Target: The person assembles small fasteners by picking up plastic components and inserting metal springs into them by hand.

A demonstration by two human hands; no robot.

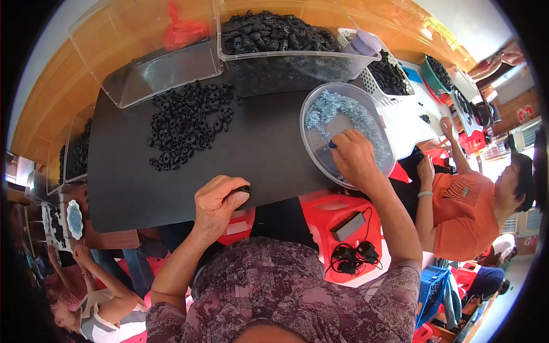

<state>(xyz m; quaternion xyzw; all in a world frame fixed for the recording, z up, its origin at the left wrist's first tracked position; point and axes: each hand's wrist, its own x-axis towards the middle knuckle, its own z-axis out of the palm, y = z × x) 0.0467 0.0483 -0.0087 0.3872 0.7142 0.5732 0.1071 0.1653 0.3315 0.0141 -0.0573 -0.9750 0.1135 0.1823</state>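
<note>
My left hand (216, 207) is closed near the front edge of the dark table, gripping a small black plastic part (245, 189) between thumb and fingers. Reaching into a round clear plastic tub (309, 150), my right hand (355, 155) has its fingertips pinched together. Something small and blue (332, 144) shows at those fingertips; what else they hold is hidden. Inside the tub lie many tiny, shiny, pale-blue pieces (361, 114) that look like small springs. A loose pile of black plastic parts (186, 123) spreads over the table's left half.
A large clear bin (286, 55) heaped with black parts stands at the back, beside another clear bin (166, 86). White baskets (374, 91) of black parts sit right of it. A co-worker in orange (463, 211) sits at right. A red stool (329, 214) holds cables and a box.
</note>
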